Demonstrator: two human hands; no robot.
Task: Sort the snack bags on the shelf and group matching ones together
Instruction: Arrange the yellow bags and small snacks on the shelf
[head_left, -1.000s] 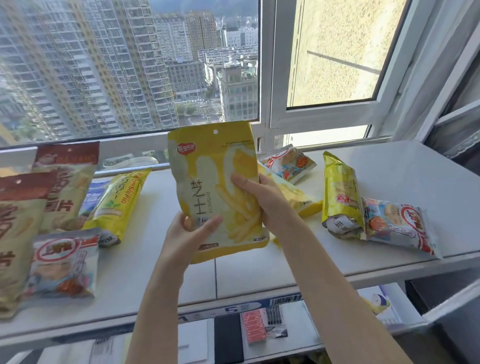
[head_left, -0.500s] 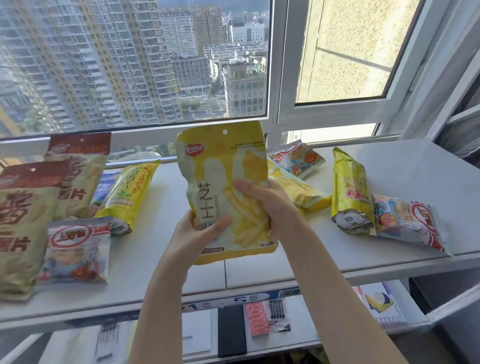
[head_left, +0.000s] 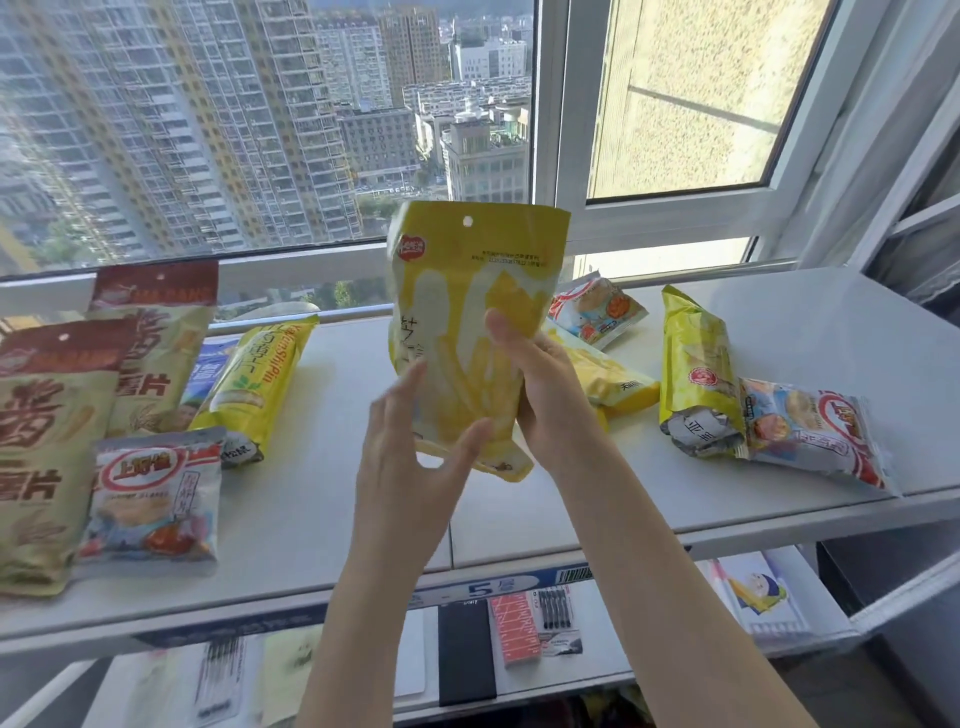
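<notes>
Hovering nearest, my left hand (head_left: 405, 462) is loose, its fingers (head_left: 402, 395) straight beside the lower edge of the yellow snack bag (head_left: 470, 291). My right hand (head_left: 540, 395) grips that bag upright over the shelf (head_left: 332, 509), front toward me, probably to read it. Beyond lies a similar yellow bag (head_left: 608, 382), seemingly its match.

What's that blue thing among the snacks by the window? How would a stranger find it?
Start at the left end of the white shelf under the window. There a blue bag peeks out between a tall tan bag and a long yellow bag. It is the only blue pack there, mostly covered by them.
</notes>
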